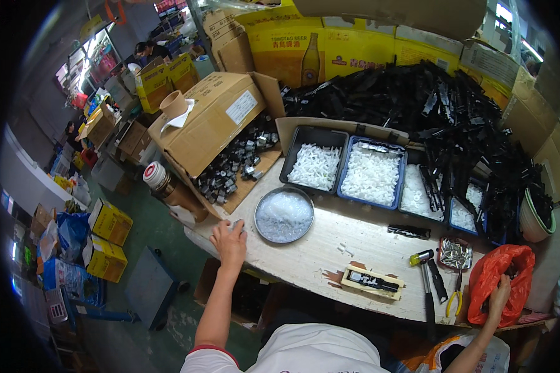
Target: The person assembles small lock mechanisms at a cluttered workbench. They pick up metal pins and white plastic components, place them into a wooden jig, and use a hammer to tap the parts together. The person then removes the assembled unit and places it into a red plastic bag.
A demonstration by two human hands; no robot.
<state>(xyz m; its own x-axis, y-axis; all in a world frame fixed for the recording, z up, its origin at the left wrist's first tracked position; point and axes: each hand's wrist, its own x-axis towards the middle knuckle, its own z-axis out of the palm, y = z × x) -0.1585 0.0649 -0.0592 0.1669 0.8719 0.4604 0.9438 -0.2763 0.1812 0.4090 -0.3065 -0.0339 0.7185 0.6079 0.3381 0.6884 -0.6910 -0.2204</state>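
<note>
While holding the right hand [500, 294] at the mouth of a red plastic bag [520, 289], rests the left hand [229, 241] well apart, at the other end of the worktop [320, 248]. Cannot tell the state of the right grip, with the fingertips hidden in the bag. Has the left grip a bit spread, with bent fingers and a small grey piece [238, 224] at the tips; cannot tell pinching from just touching there. Has the red bag at the right front edge of the worktop, with something dark inside.

Just beside the left hand, has a round metal pan [284, 241] full of shiny, see-through stuff. Near the red bag, has yellow-handled pliers [455, 303], a hammer [427, 283] and a small tray [440, 253] of shiny metal bits. Between the hands, has a cream holder [372, 291] with black and silver parts in it.

Farther back, has a row of bins [367, 202] full of small white parts, then a big heap of black parts [392, 93]. To the left, has a cardboard box [211, 124] with dark metal blocks [230, 174] piled at the open side. Past the worktop, has yellow boxes [109, 242] on the green floor [130, 217].
</note>
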